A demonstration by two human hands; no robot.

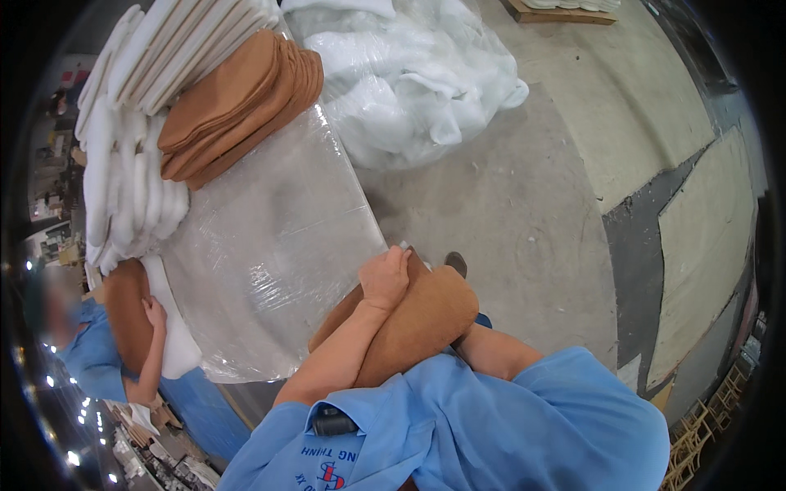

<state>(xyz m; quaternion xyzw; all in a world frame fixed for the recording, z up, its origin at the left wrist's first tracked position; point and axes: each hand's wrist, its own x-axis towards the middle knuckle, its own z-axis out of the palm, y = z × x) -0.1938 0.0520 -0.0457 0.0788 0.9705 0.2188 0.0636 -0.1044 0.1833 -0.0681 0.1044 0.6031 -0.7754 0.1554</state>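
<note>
A brown fabric cushion cover (426,315) with rounded ends is held against my front, beside the corner of the table. My left hand (385,278) is closed on its upper edge, fingers pinched together near a small pale tip of something I cannot make out. My right forearm (498,352) goes in behind the cover, which hides the right hand and its fingers. On the plastic-wrapped table (270,237) lies a stack of similar brown covers (237,102).
White padded pieces (135,176) are piled at the table's far left. A large bag of white fluffy filling (409,82) stands beyond the table. At the left, a co-worker in blue handles a brown cover (128,315) and a white pad (173,323). Flat sheets (704,254) cover the floor at right.
</note>
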